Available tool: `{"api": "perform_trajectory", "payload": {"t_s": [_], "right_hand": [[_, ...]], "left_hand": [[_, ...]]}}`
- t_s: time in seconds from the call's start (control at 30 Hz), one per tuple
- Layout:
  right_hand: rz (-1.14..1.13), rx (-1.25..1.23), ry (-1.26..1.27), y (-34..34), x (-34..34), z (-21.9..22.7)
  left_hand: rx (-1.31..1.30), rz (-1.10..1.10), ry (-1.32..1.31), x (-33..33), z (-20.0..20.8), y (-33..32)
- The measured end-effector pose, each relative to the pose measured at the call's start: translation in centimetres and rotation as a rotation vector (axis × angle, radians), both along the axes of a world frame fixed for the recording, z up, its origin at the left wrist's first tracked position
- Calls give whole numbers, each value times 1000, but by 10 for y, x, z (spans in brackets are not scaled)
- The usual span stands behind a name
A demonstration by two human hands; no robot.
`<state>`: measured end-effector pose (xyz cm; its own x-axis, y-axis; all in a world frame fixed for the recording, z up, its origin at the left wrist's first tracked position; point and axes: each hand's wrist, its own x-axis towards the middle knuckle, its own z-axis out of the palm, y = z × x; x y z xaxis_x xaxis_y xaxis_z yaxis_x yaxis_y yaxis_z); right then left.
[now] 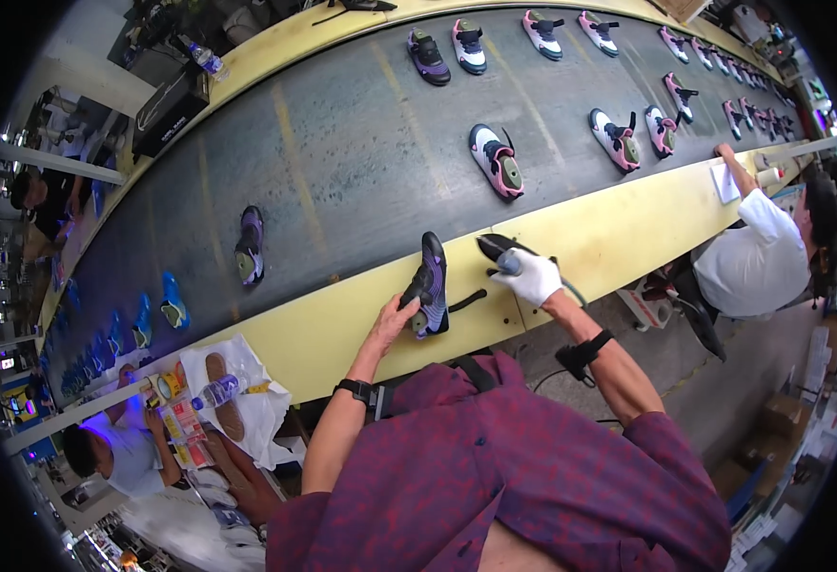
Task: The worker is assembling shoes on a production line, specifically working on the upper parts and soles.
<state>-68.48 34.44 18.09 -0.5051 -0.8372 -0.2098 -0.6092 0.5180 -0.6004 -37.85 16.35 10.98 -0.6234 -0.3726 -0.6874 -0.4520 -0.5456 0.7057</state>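
Observation:
My left hand (392, 322) is closed on the heel end of a black and purple sports shoe (431, 276). The shoe rests on the yellow ledge (318, 324) in front of me, toe pointing away, its black strap (468, 301) lying out to the right. To the right of it, my right hand (536, 278), in a white glove, grips a dark, pointed hand tool (497, 248) with a grey-blue part under the fingers. From beside the glove a hose or cord (573, 291) trails down. The tool's exact kind does not show. A gap separates the tool from the shoe.
Beyond the ledge runs a dark conveyor belt (342, 143) bearing a purple shoe (251, 246), white and pink shoes (497, 160) and blue shoes (174, 301). A co-worker in white (757, 253) sits at right, another (132, 453) at left. A bottle (216, 391) lies beside insoles.

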Motion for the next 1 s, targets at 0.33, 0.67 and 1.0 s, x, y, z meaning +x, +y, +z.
{"api": "perform_trajectory", "payload": {"t_s": [0.33, 0.67, 1.0], "right_hand": [[101, 272, -216, -49, 79, 25], [439, 352, -86, -18, 66, 13], [234, 406, -159, -53, 39, 29]], "left_hand": [[-108, -215, -57, -6, 13, -16], [-121, -308, -4, -12, 8, -22], [-211, -266, -7, -22, 13, -19]]}}
